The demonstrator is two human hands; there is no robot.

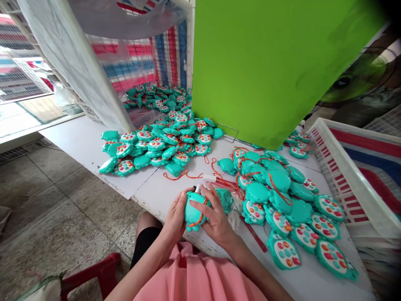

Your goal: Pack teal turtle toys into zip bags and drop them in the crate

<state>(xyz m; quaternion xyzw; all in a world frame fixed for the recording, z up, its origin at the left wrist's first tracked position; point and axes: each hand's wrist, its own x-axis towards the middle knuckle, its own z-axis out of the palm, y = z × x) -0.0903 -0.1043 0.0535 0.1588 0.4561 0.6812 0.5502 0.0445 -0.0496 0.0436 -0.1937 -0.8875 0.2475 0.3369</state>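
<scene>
A teal turtle-shaped toy (pixel 192 209) with an orange cord across its smooth back is held near the table's front edge. My left hand (pixel 176 213) wraps round its left side. On the other side my right hand (pixel 216 215) grips it, fingers over the cord. A small white-tipped thing shows at the toy's top edge, too small to name. To the right lies a heap of like toys (pixel 260 192), some showing white faces with coloured buttons, several with orange cords. Another pile of turtle toys (pixel 156 144) sits to the left.
A green panel (pixel 257 62) stands behind the piles. Left of it, a white crate (pixel 189 46) lined with striped sheet holds more toys. Another white crate (pixel 347 179) is at the right. A red stool (pixel 94 274) stands at lower left; a fan (pixel 354 79) is at far right.
</scene>
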